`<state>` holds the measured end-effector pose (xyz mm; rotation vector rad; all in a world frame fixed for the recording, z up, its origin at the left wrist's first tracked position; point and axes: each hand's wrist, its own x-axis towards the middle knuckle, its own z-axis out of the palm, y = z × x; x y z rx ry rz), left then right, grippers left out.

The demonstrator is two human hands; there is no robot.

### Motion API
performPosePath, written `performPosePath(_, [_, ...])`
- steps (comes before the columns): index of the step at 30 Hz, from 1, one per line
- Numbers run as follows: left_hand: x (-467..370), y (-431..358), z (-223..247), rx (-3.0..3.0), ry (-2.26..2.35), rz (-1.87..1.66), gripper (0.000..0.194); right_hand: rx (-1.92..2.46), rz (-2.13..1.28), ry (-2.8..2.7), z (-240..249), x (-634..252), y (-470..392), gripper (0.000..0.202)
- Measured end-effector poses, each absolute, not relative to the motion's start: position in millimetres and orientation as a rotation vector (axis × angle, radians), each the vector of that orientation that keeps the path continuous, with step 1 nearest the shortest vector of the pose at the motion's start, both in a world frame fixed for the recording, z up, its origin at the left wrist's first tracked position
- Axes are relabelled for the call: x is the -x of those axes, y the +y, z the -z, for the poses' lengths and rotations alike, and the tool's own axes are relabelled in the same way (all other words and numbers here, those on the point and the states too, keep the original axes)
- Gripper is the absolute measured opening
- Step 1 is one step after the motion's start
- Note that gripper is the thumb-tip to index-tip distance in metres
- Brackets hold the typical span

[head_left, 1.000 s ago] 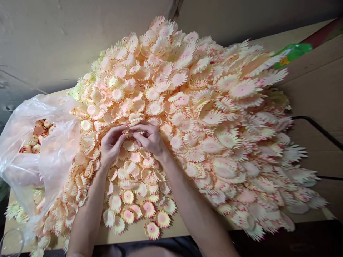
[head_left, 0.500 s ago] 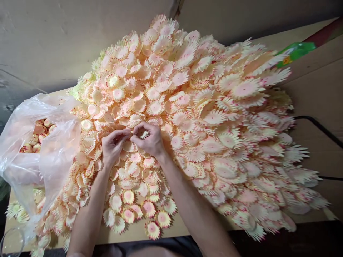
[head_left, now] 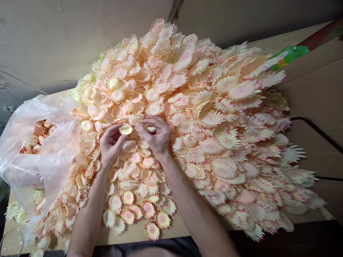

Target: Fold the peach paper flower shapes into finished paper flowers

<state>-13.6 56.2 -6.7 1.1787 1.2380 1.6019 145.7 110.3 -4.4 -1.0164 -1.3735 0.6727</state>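
Observation:
My left hand (head_left: 111, 142) pinches a small cupped artificial-flower petal piece (head_left: 125, 129), cream with reddish tips, between thumb and fingers. Close by on its right is my right hand (head_left: 158, 135), its thumb and forefinger tips near each other. Behind that thumb, within the curled fingers, shows another pale petal piece (head_left: 151, 129); the fingers partly hide how it is held. Both hands are over a big heap of similar petal pieces (head_left: 211, 117), pale pink in the middle with fringed edges. Smaller loose petal pieces (head_left: 148, 208) lie between my forearms.
At the left, a clear plastic bag (head_left: 56, 153) holds more petal pieces, seen through its opening. A green wrapper (head_left: 291, 57) sticks out at the far right. A black cable (head_left: 318, 125) runs by cardboard (head_left: 313, 85). A wall (head_left: 80, 35) stands behind the table (head_left: 112, 237).
My hands have moved apart; the right went rightward and slightly up, with the pale piece between its fingers. The cupped petal piece in my left hand has come into view.

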Motion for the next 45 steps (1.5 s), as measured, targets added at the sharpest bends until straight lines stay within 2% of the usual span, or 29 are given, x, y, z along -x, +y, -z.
performPosePath(3, [13.5,55.4,6.6,-1.21,1.189,-1.489,0.046,1.004,-0.77,-1.361,1.5,-144.5,107.1,0.01])
performPosePath(8, [14.2,56.8,7.7,-1.278,1.153,-1.494,0.042,0.852,-1.056,-1.439,-2.4,-148.2,105.0,0.007])
performPosePath(13, [15.6,56.2,9.1,-1.21,1.076,-1.586,0.057,0.789,-1.138,-1.498,-5.3,-150.5,106.7,0.002])
performPosePath(21, [14.3,54.4,8.9,-1.207,1.123,-1.507,0.041,0.801,-1.355,-1.468,0.2,-147.9,106.1,0.013])
performPosePath(31, [12.4,56.5,7.3,-1.122,0.951,-1.542,0.041,0.762,-1.643,-1.274,-8.4,-152.4,104.8,0.016])
performPosePath(42, [11.9,56.3,6.0,-1.176,0.947,-1.52,0.046,0.765,-1.636,-1.263,-3.6,-152.4,106.0,0.013])
performPosePath(45, [12.5,56.5,4.6,-1.232,0.967,-1.523,0.037,0.766,-1.624,-1.306,1.0,-153.1,108.0,0.011])
